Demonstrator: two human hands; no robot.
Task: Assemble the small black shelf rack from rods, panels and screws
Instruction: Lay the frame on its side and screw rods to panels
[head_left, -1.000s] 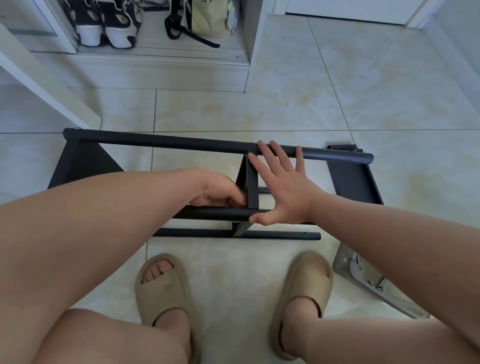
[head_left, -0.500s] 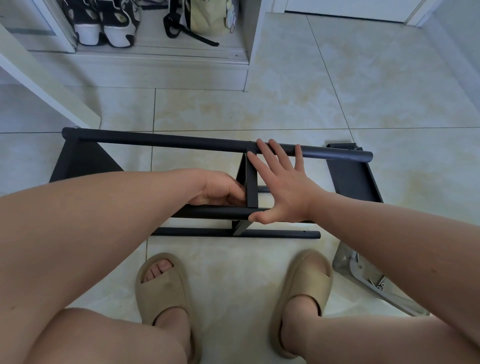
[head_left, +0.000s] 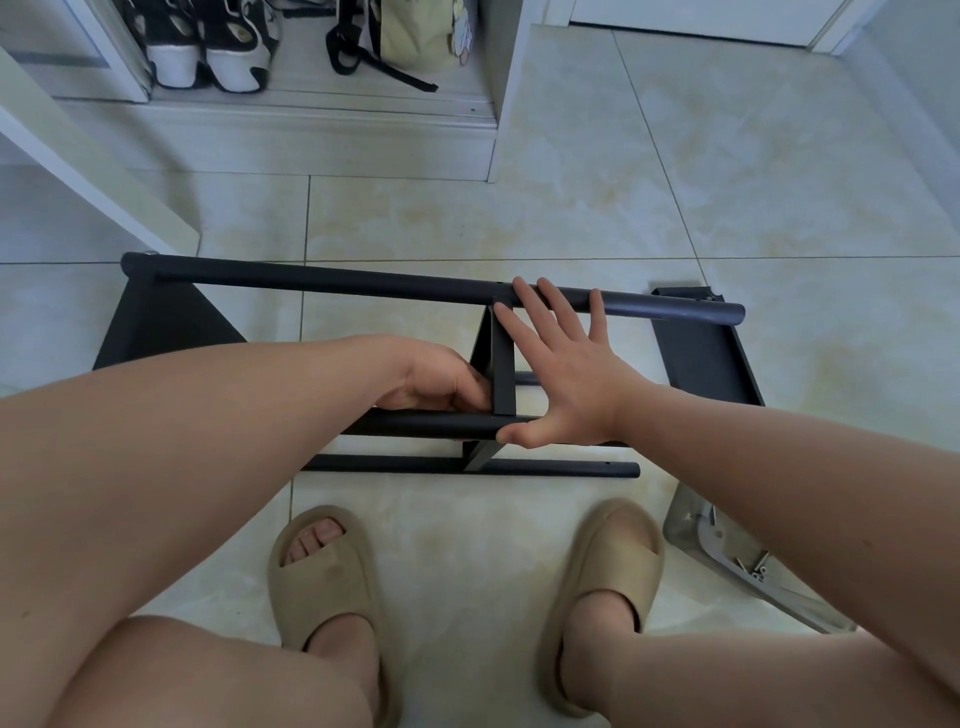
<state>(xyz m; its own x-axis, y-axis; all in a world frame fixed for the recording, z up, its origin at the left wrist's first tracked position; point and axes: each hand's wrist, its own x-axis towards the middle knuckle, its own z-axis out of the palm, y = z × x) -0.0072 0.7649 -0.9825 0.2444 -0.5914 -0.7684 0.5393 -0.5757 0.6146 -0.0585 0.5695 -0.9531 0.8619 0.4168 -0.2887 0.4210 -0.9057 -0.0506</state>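
Note:
The black shelf rack lies on its side on the tiled floor. Its far rod (head_left: 322, 283) runs left to right, a near rod (head_left: 431, 423) sits below my hands, and a lower rod (head_left: 561, 467) lies on the floor. A middle panel (head_left: 503, 374) stands edge-on between the rods. My right hand (head_left: 563, 371) lies flat against the panel's right side, fingers straight and reaching the far rod, thumb on the near rod. My left hand (head_left: 441, 382) is curled against the panel's left side; what its fingertips hold is hidden. End panels sit at left (head_left: 156, 332) and right (head_left: 706, 358).
A clear plastic bag (head_left: 737, 561) with small screws lies on the floor at the right, beside my right slipper (head_left: 602, 582). My left slipper (head_left: 322, 577) is near the rack's front. A white cabinet with shoes (head_left: 208, 57) stands behind, and a white slanted board (head_left: 98, 171) at left.

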